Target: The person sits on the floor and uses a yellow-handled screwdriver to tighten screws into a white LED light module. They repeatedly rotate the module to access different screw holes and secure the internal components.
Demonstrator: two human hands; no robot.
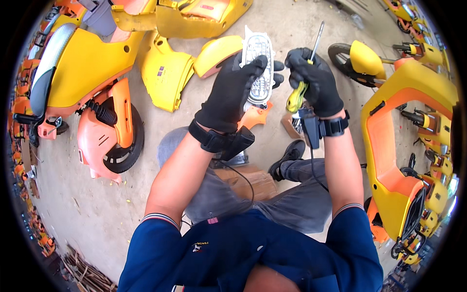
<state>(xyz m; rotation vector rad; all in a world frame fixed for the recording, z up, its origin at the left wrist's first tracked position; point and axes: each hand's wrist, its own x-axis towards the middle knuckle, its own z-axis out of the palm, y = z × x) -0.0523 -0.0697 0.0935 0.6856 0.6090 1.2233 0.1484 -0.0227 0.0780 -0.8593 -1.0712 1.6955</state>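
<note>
My left hand, in a black glove, is closed around a clear oval lamp unit with a white rim, its thumb lying across the front. The lamp stands nearly upright, its face turned toward me. To its right, my gloved right hand grips a screwdriver by the yellow-green handle. The metal shaft points up and away, apart from the lamp. Below the lamp, an orange plastic piece lies partly hidden by my left wrist.
Yellow body panels lie on the concrete floor beyond my left hand. A yellow and orange scooter body with a wheel stands at left. Another yellow scooter frame rises close at right. A cardboard box sits between my legs.
</note>
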